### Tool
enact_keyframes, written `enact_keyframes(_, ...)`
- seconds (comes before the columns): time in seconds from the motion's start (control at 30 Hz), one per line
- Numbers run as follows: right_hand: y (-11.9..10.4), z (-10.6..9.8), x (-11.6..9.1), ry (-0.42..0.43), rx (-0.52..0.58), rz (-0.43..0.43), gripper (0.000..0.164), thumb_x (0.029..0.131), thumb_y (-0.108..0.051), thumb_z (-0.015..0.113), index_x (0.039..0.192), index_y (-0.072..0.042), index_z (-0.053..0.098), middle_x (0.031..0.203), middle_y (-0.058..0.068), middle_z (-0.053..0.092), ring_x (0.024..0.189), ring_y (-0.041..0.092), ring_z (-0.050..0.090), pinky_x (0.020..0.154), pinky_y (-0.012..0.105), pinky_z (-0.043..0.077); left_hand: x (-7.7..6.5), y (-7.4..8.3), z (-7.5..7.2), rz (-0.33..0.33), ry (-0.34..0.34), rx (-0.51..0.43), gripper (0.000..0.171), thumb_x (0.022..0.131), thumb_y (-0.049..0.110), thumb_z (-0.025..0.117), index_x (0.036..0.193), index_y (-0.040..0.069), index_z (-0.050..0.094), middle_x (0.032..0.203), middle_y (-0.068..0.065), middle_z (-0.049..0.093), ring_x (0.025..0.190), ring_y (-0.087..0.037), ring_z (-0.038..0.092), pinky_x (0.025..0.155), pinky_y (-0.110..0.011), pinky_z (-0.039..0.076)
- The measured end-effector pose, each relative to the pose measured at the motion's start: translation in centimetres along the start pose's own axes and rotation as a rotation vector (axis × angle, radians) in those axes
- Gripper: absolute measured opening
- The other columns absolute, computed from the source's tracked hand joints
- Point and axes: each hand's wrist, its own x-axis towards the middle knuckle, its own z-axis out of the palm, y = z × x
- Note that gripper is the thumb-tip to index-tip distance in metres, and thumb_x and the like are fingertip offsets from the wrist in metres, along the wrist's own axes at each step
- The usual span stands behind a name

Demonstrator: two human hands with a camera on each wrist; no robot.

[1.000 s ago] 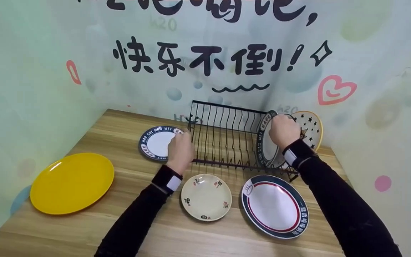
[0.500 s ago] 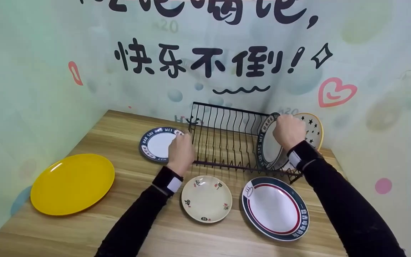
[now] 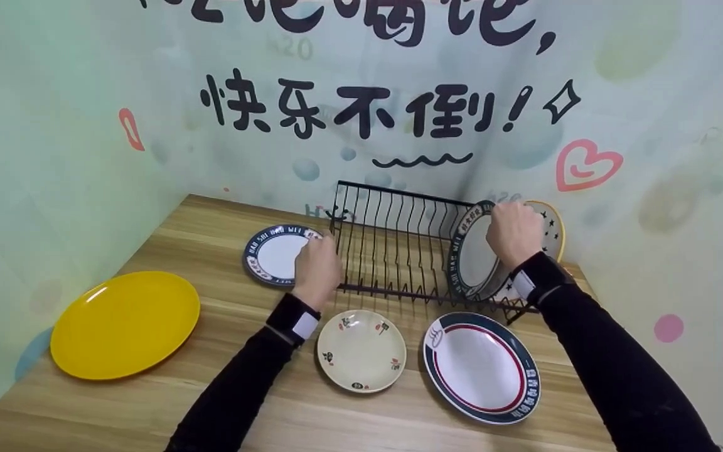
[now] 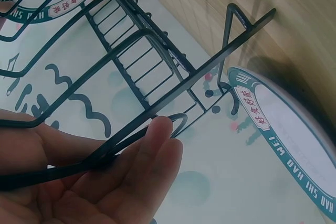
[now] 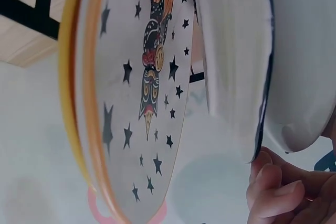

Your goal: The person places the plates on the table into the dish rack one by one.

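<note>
My left hand (image 3: 317,267) grips the left end of the black wire dish rack (image 3: 393,248); in the left wrist view its fingers (image 4: 157,156) curl around the end wire. At the rack's right end, my right hand (image 3: 515,233) is at the upper edges of the standing plates. In the right wrist view its curled fingers (image 5: 275,190) meet the rim of a white plate with a thin dark edge (image 5: 236,72); the thumb's contact is hidden. A blue-rimmed plate (image 3: 469,251) leans in front, and a yellow-edged plate with black stars (image 3: 553,229) stands farther right.
On the wooden table (image 3: 261,402) lie a yellow plate (image 3: 126,325) at left, a small blue-rimmed plate (image 3: 277,254) beside the rack, a cream plate (image 3: 361,351) and a larger dark-rimmed plate (image 3: 482,368) in front. A printed curtain (image 3: 242,163) stands behind.
My right hand has shifted slightly right, and the blue-rimmed plate in the rack now shows more of its face. The left hand stays at the rack's end.
</note>
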Motion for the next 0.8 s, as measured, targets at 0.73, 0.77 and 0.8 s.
enact_keyframes(0.73, 0.1, -1.6, -0.5, 0.042, 0.059, 0.028, 0.053, 0.091, -0.04, 0.066, 0.08, 0.009, 0.052, 0.081, 0.024, 0.048, 0.074, 0.04, 0.05, 0.052, 0.052, 0.05, -0.1, 0.0, -0.1, 0.014, 0.007, 0.017, 0.023, 0.089, -0.003, 0.057, 0.11, -0.01, 0.065, 0.091, -0.026, 0.067, 0.078, -0.036, 0.066, 0.062, -0.045, 0.056)
enact_keyframes(0.77, 0.1, -1.8, -0.7, 0.047, 0.076, 0.036, 0.051, 0.092, -0.039, 0.065, 0.081, 0.01, 0.052, 0.082, 0.024, 0.048, 0.074, 0.04, 0.049, 0.053, 0.052, 0.05, -0.1, 0.0, -0.1, 0.011, 0.006, 0.016, 0.024, 0.089, -0.003, 0.057, 0.111, -0.01, 0.064, 0.091, -0.026, 0.067, 0.078, -0.036, 0.066, 0.063, -0.045, 0.056)
enact_keyframes(0.8, 0.0, -2.1, -1.0, 0.056, 0.089, 0.038, 0.049, 0.092, -0.037, 0.064, 0.082, 0.01, 0.053, 0.082, 0.023, 0.047, 0.074, 0.039, 0.049, 0.053, 0.052, 0.049, 0.0, 0.0, -0.1, 0.007, 0.004, 0.016, 0.024, 0.089, -0.004, 0.057, 0.111, -0.01, 0.064, 0.091, -0.026, 0.067, 0.078, -0.036, 0.067, 0.063, -0.045, 0.056)
